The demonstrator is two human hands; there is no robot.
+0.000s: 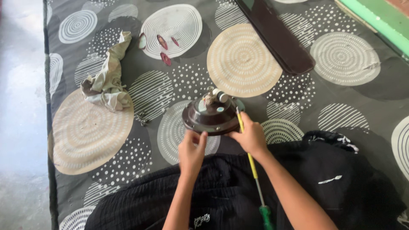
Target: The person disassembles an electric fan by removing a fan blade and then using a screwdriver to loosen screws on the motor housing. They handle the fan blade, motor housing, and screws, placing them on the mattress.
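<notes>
1. Head view, position of the work. The ceiling fan motor housing (211,116), dark brown and dome-shaped, sits on the patterned mat (341,59) directly in front of your knees, with its wiring stub and white connector facing up. Keep it there, flat on its rim, so it cannot rock.

2. Head view, left hand (191,152). Your fingers are pinched on the near edge of the housing. Hold that pinch firm and press slightly downward; this hand is judged to be the brace against rotation.

3. Head view, right hand (251,137). It is closed around the yellow shaft of the screwdriver (251,164), with the tip at the right near edge of the housing and the green handle trailing back over your lap. Whether the tip is seated in a fastener cannot be told from here. Gripping the shaft gives fine guidance but little torque; move your grip to the handle if force is needed, and keep the shaft in line with the fastener to avoid slipping off.

4. Head view, surroundings. Small loose screws (142,118) lie on the mat just left of the housing; keep them clear of your sleeve. The crumpled rag (106,81) lies farther left, and the dark fan blade (277,36) is well apart at the top.
</notes>
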